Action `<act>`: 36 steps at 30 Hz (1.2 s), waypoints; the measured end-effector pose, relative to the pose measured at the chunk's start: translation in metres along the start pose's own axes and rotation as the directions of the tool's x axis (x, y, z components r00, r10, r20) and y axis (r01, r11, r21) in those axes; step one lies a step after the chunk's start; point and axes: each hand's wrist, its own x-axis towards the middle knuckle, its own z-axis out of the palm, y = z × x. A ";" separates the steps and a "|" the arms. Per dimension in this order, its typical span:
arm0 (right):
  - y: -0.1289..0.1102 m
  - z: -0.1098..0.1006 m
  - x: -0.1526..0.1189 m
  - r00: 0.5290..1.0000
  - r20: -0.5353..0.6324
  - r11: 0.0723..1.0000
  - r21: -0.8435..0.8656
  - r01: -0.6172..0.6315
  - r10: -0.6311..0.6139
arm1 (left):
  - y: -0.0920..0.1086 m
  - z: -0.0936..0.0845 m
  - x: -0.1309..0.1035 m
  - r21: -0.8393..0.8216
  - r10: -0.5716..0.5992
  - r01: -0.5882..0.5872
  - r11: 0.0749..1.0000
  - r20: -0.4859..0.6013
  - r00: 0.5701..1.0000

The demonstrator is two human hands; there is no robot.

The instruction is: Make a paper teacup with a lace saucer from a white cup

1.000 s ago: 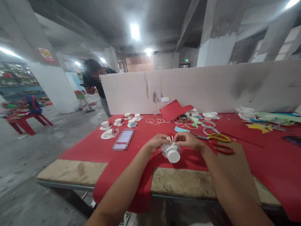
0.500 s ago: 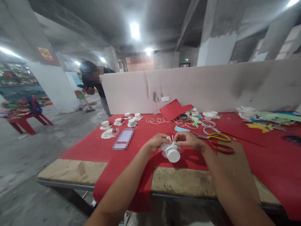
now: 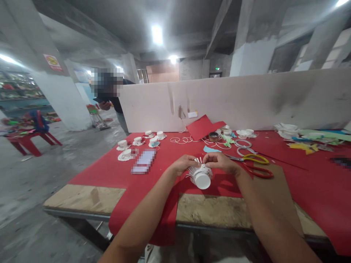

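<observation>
A white paper cup [image 3: 203, 180], its side cut into thin strips that fan outward, is held between my hands with its round base facing me. My left hand [image 3: 184, 164] is closed on the strips at the cup's left and upper side. At the upper right, my right hand [image 3: 219, 162] pinches the strips near the rim with thumb and forefinger. Several strips stick up between the two hands. Scissors [image 3: 253, 159] with one yellow and one red handle lie just right of my right hand.
Red paper [image 3: 95, 168] covers much of the wooden table [image 3: 208, 212]. Several finished-looking white cups [image 3: 138, 141] and a blurred phone [image 3: 144, 161] stand at left. Tape rolls [image 3: 214, 137], white cord [image 3: 182, 140] and paper scraps [image 3: 305, 147] lie behind. A white board [image 3: 233, 98] bounds the back; a person [image 3: 109, 96] stands beyond.
The cup has tilted very slightly between my fingers, and my right hand has shifted a little. The person behind has moved the head and hand slightly.
</observation>
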 end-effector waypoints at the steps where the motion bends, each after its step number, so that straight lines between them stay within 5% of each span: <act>1: 0.000 0.000 0.000 1.000 -0.007 0.999 0.031 -0.013 0.013 | 0.000 0.000 0.000 0.001 0.003 -0.003 1.000 0.006 1.000; 6: 0.001 0.000 -0.001 0.992 -0.026 0.980 0.158 -0.121 0.127 | 0.000 0.001 0.000 -0.010 0.024 -0.023 1.000 0.025 0.999; 12: 0.005 0.000 -0.001 0.988 0.008 0.981 0.121 -0.152 0.152 | 0.000 0.004 -0.002 0.093 0.052 -0.054 0.994 0.027 0.998; 17: 0.005 0.001 -0.001 0.989 -0.040 0.984 0.117 -0.135 0.141 | 0.005 0.009 -0.003 0.255 0.200 -0.172 0.952 -0.088 0.976; 19: 0.004 0.000 0.000 0.989 -0.072 0.986 0.116 -0.122 0.131 | 0.006 0.009 -0.002 0.349 0.309 -0.217 0.912 -0.237 0.921; 21: 0.002 -0.001 0.000 0.985 -0.133 0.988 0.114 -0.099 0.114 | 0.007 0.006 -0.001 0.432 0.404 -0.218 0.875 -0.404 0.821; 24: 0.001 -0.004 0.003 0.962 -0.268 0.990 0.140 -0.020 0.058 | 0.007 0.004 -0.001 0.364 0.369 -0.175 0.915 -0.579 0.727; 27: 0.002 -0.005 0.007 0.905 -0.425 0.986 0.142 0.087 -0.019 | 0.006 0.007 -0.004 0.082 0.121 -0.089 0.993 -0.581 0.805; 31: 0.004 -0.002 0.011 0.835 -0.528 0.984 -0.004 0.177 -0.153 | 0.004 0.013 -0.005 -0.310 -0.176 0.098 0.945 -0.233 0.956; 33: 0.004 0.001 0.011 0.827 -0.521 0.976 -0.076 0.202 -0.212 | 0.002 0.014 -0.003 -0.402 -0.178 0.126 0.907 -0.095 0.979; 36: 0.003 0.005 0.010 0.859 -0.457 0.973 -0.101 0.209 -0.232 | -0.001 0.014 -0.001 -0.451 -0.098 0.058 0.891 -0.065 0.993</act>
